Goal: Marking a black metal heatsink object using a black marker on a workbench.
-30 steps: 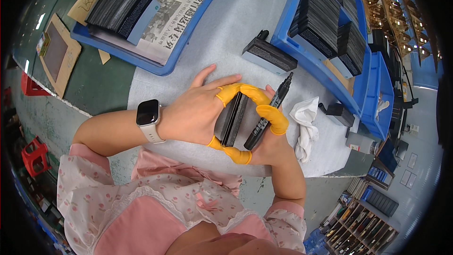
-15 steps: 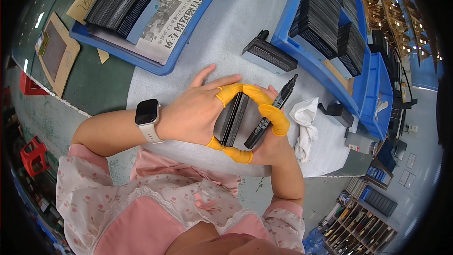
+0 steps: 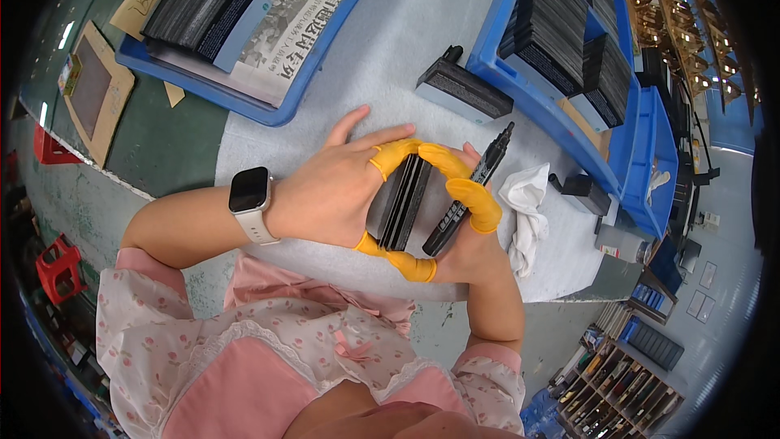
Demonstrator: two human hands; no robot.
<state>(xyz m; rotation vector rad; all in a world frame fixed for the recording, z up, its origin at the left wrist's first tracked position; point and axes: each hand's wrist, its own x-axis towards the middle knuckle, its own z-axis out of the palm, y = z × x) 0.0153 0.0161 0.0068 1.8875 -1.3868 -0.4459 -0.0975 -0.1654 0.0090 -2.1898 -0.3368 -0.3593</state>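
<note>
A small stack of thin black plates (image 3: 404, 205) stands on edge between my hands, with narrow gaps showing between some of them. My left hand (image 3: 325, 193), with yellow finger cots on thumb and index finger, grips the stack's left side at both ends. From the other side, my right hand (image 3: 470, 237) holds the same stack with its yellow-covered fingers. A black marker (image 3: 470, 192) is also tucked in the right hand, slanting up and right, its tip end clear of the fingers. The fingertips of both hands meet at the stack's two ends.
A white cloth-covered table (image 3: 357, 73) lies beneath. Beyond my hands are a row of black plates (image 3: 465, 89), a blue bin (image 3: 552, 126) with plate stacks, and a blue tray (image 3: 284, 114) with newspaper and plates. A white rag (image 3: 526, 211) lies right, near a bottle (image 3: 621, 244).
The black plates have spread apart slightly, so more separate edges and gaps show. Both hands stay almost in place, and the marker remains in the right hand.
</note>
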